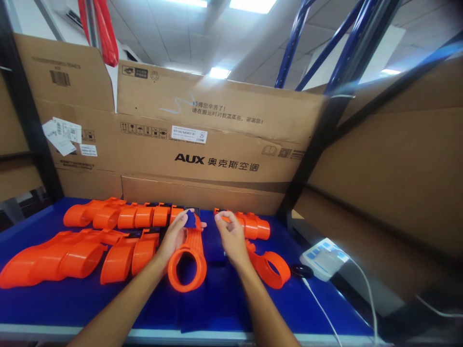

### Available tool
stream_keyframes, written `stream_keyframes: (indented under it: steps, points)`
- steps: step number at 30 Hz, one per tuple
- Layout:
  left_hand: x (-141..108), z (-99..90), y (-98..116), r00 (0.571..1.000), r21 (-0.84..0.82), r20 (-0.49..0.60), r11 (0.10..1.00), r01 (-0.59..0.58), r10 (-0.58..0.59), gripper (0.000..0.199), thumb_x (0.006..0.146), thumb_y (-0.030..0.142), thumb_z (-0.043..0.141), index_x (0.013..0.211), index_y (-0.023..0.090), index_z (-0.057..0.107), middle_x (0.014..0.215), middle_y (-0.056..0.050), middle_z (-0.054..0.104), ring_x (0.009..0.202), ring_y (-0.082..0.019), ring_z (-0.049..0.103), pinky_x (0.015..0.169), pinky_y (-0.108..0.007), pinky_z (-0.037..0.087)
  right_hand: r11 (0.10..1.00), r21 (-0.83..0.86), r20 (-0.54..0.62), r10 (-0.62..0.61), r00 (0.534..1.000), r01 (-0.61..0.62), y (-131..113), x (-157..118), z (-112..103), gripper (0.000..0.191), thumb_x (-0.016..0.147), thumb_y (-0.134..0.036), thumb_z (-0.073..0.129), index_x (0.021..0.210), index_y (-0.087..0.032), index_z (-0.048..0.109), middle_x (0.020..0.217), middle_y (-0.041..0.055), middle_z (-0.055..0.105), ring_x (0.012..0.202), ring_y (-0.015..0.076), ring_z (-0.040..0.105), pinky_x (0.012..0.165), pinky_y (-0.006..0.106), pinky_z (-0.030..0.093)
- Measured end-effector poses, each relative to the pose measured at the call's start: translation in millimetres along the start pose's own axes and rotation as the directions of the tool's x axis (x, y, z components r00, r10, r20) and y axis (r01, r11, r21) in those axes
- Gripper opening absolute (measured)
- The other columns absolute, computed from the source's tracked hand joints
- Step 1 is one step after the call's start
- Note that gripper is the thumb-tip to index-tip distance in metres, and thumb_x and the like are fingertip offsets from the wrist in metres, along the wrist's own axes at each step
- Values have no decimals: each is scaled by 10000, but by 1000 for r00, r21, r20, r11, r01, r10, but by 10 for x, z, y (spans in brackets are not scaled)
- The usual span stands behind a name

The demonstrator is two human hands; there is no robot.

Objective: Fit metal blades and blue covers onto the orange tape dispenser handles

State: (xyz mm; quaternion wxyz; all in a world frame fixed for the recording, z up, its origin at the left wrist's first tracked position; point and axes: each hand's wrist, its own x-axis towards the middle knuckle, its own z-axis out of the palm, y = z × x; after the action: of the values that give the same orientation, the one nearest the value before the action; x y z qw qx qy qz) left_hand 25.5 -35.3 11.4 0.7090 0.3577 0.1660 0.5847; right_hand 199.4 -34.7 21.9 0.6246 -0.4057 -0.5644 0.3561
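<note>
Orange plastic holder (196, 243), gripped near the top of its handle by the left hand (177, 236), ring end nearer the body, over the blue table (90, 308). Beside the left thumb, at the handle's top, a dark blue patch (190, 220). Just right of the holder but apart from it, the right hand (231, 236), fingers curled, thumb near forefinger; cannot tell whether pinching anything small. Seems to be a step of close handwork on that patch. Probably calls next for a steady left grip and fine fingertip work from the right. Left of the left hand, two rows of orange holders (83, 260); behind the right hand, a further cluster (253, 226); to its right, one lone holder (265, 275), then a black disc (302, 271) and a white box (321, 265). Beyond both hands, upright cardboard (217, 193).
</note>
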Motion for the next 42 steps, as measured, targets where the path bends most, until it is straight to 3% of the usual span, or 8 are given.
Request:
stream_keyframes:
  steps: [3, 5, 8, 14, 23, 28, 34, 42]
  points:
    - [-5, 15, -15, 1000, -21, -22, 1000, -21, 20, 579, 806, 452, 770, 1288, 199, 574, 1055, -114, 759, 967, -277, 730, 877, -414, 566, 994, -57, 76, -86, 993, 90, -31, -11, 40, 407, 913, -589, 592, 1113, -244, 670, 891, 41, 734, 784, 205, 686, 757, 339, 579]
    - [-14, 24, -25, 999, -21, -24, 999, -40, 39, 545, 812, 434, 772, 1268, 200, 587, 1076, -105, 751, 1014, -268, 716, 914, -405, 553, 987, -83, 142, -123, 982, 135, -52, -22, 60, 442, 933, -583, 565, 1202, -254, 688, 1149, 68, 732, 1130, 261, 655, 1033, 429, 499]
    - [-39, 39, -43, 998, -6, -34, 999, -53, 53, 511, 808, 398, 786, 1244, 203, 603, 1092, -88, 743, 1065, -259, 700, 969, -392, 526, 988, -108, 255, -82, 963, 112, -68, -44, 73, 471, 952, -557, 553, 1319, -277, 649, 1318, 55, 678, 1311, 280, 558, 1170, 511, 355]
    - [-97, 77, -57, 999, -16, 12, 999, -38, 39, 391, 832, 341, 772, 1173, 221, 622, 1130, -81, 738, 1139, -255, 673, 1031, -408, 486, 998, -47, 312, -33, 950, 50, -23, -37, 46, 516, 942, -586, 557, 1365, -298, 614, 1365, 45, 656, 1331, 268, 549, 1194, 513, 311]
    - [-110, 83, -68, 998, 56, 57, 998, 3, -6, 380, 815, 317, 787, 1150, 202, 650, 1164, -118, 739, 1162, -270, 661, 1039, -414, 473, 998, -56, 180, 43, 983, -33, 162, -10, 14, 399, 929, -583, 552, 997, -235, 733, 1103, 51, 748, 1132, 283, 643, 1069, 466, 442]
    - [-108, 81, -63, 999, 59, 11, 997, -43, 42, 370, 837, 368, 758, 1146, 200, 644, 1171, -118, 734, 1067, -249, 694, 928, -364, 521, 999, -16, 77, 30, 997, -29, 132, -13, -10, 381, 937, -548, 542, 1084, -238, 707, 1093, 57, 741, 1034, 281, 670, 885, 419, 545]
    - [-74, 87, -43, 984, 84, -78, 984, -156, 162, 448, 780, 303, 816, 1171, 218, 615, 1148, -76, 734, 894, -171, 698, 724, -243, 499, 972, -99, 149, -198, 969, 214, -30, -49, -82, 362, 894, -445, 661, 1206, -264, 689, 1217, 69, 714, 1127, 284, 648, 1008, 452, 496]
    - [-58, 102, -31, 959, 96, -149, 968, -230, 243, 521, 698, 216, 853, 1166, 232, 624, 1099, -44, 719, 1029, -189, 661, 814, -242, 493, 923, -153, 214, -318, 923, 354, -116, -62, -125, 370, 868, -419, 708, 1213, -284, 713, 1259, 90, 698, 1214, 308, 612, 1077, 516, 454]
